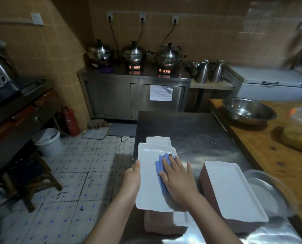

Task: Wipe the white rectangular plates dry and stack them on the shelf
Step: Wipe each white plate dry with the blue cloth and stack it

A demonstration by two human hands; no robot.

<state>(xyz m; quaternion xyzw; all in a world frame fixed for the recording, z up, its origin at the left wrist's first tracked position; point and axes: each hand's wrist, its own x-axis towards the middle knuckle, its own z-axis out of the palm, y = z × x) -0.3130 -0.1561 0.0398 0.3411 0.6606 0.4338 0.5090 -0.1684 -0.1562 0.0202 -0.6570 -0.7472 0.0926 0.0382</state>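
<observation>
While right hand (178, 178) presses cloth (159, 164), plate (149, 189) (white)

My left hand (133, 176) and right hand (177, 178) are bare, forearms bare down to the bottom of view. Nails short. One right fingertip (170, 154) shows a dark spot, unclear what.

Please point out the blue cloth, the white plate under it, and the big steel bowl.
Blue folded cloth (158, 166), head view, on its uncovered left fold.
White rectangular plate under the cloth (147, 188), head view, on its bare left part.
Large round steel bowl (248, 110), head view, on its inner wall.
</observation>
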